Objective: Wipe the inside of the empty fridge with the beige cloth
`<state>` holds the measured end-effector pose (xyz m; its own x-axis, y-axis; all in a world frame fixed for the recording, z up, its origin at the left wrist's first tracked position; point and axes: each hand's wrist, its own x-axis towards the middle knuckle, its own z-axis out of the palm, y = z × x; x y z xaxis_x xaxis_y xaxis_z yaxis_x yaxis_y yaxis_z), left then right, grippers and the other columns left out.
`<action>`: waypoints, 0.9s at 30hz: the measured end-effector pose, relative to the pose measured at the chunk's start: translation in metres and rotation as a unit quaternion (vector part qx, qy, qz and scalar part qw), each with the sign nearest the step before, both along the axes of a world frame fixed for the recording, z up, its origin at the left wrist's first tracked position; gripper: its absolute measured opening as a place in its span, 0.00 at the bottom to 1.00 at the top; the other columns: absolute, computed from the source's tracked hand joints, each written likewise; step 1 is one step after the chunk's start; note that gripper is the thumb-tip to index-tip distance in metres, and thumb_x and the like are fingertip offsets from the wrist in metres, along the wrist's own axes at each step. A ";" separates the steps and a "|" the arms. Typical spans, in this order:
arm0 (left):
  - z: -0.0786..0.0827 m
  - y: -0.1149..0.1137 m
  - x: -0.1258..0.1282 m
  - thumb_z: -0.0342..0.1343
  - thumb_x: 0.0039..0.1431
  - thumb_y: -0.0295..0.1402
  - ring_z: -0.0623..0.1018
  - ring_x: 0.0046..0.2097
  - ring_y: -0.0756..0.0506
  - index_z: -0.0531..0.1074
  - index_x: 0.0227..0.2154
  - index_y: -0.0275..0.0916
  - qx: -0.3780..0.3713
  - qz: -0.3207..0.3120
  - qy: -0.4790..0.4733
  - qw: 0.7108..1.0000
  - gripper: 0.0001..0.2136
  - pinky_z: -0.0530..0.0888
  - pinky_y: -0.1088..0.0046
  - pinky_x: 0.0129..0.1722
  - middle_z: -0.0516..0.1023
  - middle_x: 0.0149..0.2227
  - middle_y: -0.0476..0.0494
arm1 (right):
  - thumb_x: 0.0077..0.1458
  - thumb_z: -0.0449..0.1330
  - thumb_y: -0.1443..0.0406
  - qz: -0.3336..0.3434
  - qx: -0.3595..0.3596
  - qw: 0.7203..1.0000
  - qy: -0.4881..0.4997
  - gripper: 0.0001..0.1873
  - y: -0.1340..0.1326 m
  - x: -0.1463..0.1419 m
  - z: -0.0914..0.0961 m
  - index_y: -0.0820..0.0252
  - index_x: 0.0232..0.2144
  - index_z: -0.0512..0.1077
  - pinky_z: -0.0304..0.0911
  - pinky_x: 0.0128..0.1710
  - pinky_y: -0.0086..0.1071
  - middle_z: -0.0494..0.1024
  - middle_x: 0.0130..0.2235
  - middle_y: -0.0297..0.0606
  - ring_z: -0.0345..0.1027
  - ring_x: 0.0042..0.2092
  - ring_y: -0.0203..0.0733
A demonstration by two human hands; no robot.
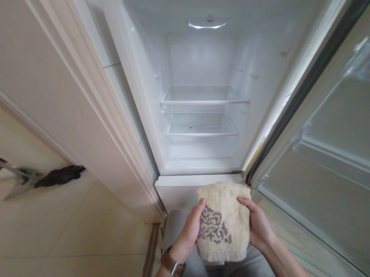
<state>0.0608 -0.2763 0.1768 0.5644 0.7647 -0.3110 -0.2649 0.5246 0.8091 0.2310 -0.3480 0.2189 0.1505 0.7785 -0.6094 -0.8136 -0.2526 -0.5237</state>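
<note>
Between my two hands is a folded beige cloth (233, 220) with a dark brown pattern on its left part. My left hand (193, 226) grips its left edge, thumb on top. On the right edge, my right hand (258, 225) holds it the same way; the fingers beneath are hidden. The cloth is above my lap, just in front of the open fridge (205, 58). Inside the fridge are two glass shelves, an upper one (202, 93) and a lower one (200, 125), with a small dark speck on the lower.
The fridge door (356, 137) stands open on the right, with clear door racks (355, 170). A pale door frame (92, 102) rises close on the left. Farther left, a black plastic bag (59, 176) and a dustpan (23, 183) lie on the tiled floor (66, 259).
</note>
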 end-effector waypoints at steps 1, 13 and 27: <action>-0.004 0.002 -0.001 0.62 0.56 0.55 0.73 0.60 0.36 0.80 0.44 0.35 0.007 0.006 0.002 1.000 0.26 0.65 0.60 0.64 0.82 0.49 0.40 | 0.55 0.62 0.61 0.006 0.004 1.000 0.002 0.24 0.000 0.000 0.000 0.67 0.52 0.75 0.69 0.57 0.46 0.83 0.41 0.46 0.77 0.49 0.53; -0.016 0.011 -0.005 0.62 0.56 0.48 0.75 0.60 0.36 0.78 0.47 0.34 -0.129 -0.021 -0.087 0.988 0.23 0.67 0.57 0.64 0.81 0.50 0.36 | 0.53 0.63 0.60 0.045 0.023 0.999 0.000 0.22 -0.003 0.003 -0.009 0.66 0.48 0.77 0.69 0.56 0.47 0.84 0.40 0.45 0.78 0.48 0.54; 0.007 0.001 -0.004 0.69 0.50 0.43 0.81 0.50 0.34 0.78 0.47 0.32 -0.076 0.001 -0.058 0.995 0.25 0.76 0.57 0.53 0.84 0.43 0.34 | 0.45 0.69 0.64 -0.015 0.104 0.978 -0.180 0.40 -0.001 0.001 -0.013 0.50 0.62 0.67 0.67 0.52 0.34 0.79 0.53 0.33 0.74 0.52 0.45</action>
<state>0.0565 -0.2751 0.1835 0.6024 0.7147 -0.3554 -0.3526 0.6377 0.6848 0.2319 -0.3488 0.2063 0.3512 0.8716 -0.3420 -0.5726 -0.0891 -0.8150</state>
